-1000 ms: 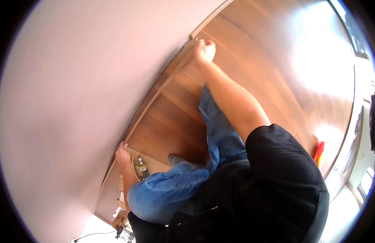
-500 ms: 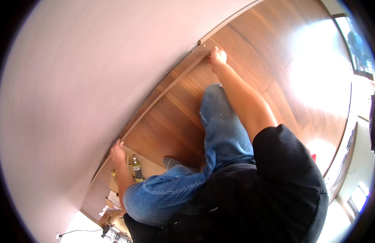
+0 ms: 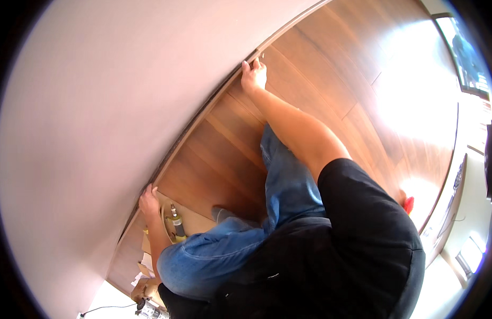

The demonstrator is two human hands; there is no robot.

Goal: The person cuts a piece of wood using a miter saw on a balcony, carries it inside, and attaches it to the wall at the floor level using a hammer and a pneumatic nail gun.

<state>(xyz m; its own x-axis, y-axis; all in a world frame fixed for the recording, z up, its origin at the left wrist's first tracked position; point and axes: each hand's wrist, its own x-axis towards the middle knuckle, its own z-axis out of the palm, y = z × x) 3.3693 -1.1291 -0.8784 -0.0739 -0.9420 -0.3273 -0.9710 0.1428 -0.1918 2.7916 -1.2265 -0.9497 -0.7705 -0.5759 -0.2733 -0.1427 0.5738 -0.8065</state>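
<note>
A long, thin wood-coloured trim strip (image 3: 199,118) runs along the foot of the pale wall (image 3: 107,101). My right hand (image 3: 254,77) grips its far end, fingers against the wall, beside the end of another trim piece (image 3: 293,24) that continues along the wall. Nearer to me, my left hand (image 3: 149,202) is closed on the strip's other end, its fingertips partly hidden. A narrow dark gap shows between strip and wall. Under both arms lies the brown plank floor (image 3: 309,74).
Beside my left forearm, a yellow and grey tool with a metal tip (image 3: 178,223) lies on a tan sheet (image 3: 195,210). Cardboard pieces (image 3: 146,260) and a corded device (image 3: 150,310) are farther down. A red object (image 3: 408,205) shows past my right shoulder.
My right hand has moved left to the wall, bringing the strip's far end from over the floor up against the wall's foot. My left hand has shifted slightly left.
</note>
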